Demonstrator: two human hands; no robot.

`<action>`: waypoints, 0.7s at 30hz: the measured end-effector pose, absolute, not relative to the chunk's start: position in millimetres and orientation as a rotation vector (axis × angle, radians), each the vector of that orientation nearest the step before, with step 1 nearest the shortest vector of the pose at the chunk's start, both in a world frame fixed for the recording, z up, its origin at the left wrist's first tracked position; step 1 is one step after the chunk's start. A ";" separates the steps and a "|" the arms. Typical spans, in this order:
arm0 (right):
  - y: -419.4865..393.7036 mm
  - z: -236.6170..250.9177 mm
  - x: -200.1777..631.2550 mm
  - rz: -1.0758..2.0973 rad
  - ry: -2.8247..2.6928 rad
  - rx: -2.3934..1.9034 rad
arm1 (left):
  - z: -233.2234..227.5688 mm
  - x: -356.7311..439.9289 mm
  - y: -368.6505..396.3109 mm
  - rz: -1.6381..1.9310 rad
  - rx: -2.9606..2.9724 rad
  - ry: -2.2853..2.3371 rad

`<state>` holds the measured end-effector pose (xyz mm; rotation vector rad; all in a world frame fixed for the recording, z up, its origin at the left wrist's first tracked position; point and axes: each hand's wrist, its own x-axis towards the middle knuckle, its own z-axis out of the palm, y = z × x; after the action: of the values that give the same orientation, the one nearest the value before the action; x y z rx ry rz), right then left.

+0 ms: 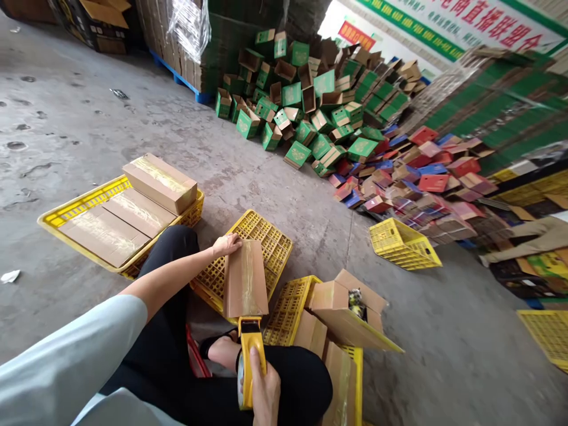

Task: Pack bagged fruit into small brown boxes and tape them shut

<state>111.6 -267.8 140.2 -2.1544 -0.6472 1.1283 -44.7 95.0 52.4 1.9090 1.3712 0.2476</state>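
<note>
A taped cardboard box (256, 272) lies on an upturned yellow plastic crate (279, 242) in front of my knees. My left hand (227, 244) grips the box at its far left corner, with the fingers curled over the edge. A strip of clear yellowish tape runs along the box's top. In my right hand (266, 384) is a yellow tape dispenser (252, 343), its head against the near end of the box. The tape roll shows partly at the dispenser's left side.
On the left, a yellow crate (48, 220) holds several taped boxes. To the right, another crate (284, 307) holds boxes, with an open carton (331, 296) on top. Green cartons (297, 154) and red and blue cartons (432, 183) are heaped farther off, near another person's leg (532, 236).
</note>
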 end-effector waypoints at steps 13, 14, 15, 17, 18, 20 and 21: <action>-294.0 209.6 127.5 1.221 -0.524 -2.294 | 40.3 -63.5 34.6 0.244 1.725 1.058; -302.9 210.7 126.8 1.224 -0.474 -2.296 | 38.2 -63.8 33.1 0.252 1.718 1.052; -310.4 211.9 125.4 1.226 -0.436 -2.295 | 36.0 -64.0 32.3 0.257 1.711 1.050; -319.5 215.3 121.3 1.215 -0.406 -2.289 | 31.8 -64.2 32.3 0.262 1.700 1.049; -320.9 217.6 118.9 1.205 -0.406 -2.281 | 30.2 -64.3 33.1 0.263 1.695 1.050; -318.6 223.7 114.3 1.189 -0.403 -2.264 | 28.2 -64.5 35.9 0.266 1.686 1.053; -315.7 227.7 112.5 1.181 -0.398 -2.254 | 27.9 -64.8 37.9 0.275 1.680 1.057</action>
<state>112.5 -315.7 227.7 -2.2544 -0.3985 1.1811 -64.8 37.9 27.9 1.6800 1.0566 0.2752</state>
